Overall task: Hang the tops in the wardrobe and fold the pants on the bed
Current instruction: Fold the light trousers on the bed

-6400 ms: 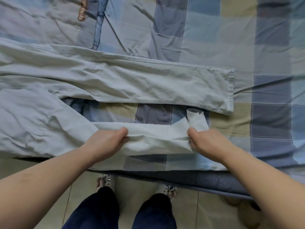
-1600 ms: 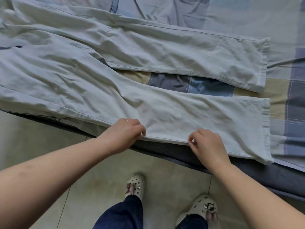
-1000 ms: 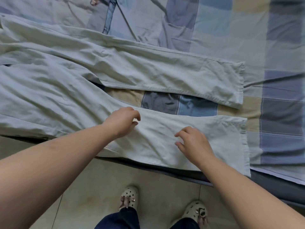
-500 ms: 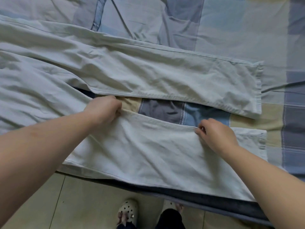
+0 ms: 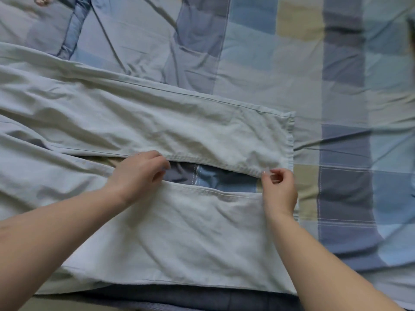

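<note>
A home bedroom: a bed (image 5: 336, 86) under a checked blue sheet.

Pants (image 5: 157, 122) lie across the bed (image 5: 336, 86), legs pointing right, far leg behind near leg, narrow gap between. Left hand (image 5: 137, 176) at the gap's left end, right hand (image 5: 279, 189) at its right end, by the far hem.

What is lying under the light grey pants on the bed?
Under the pants lies the checked bed cover; its blue and dark squares show in the gap between the two legs. What the cloth hides beneath it cannot be seen.
</note>
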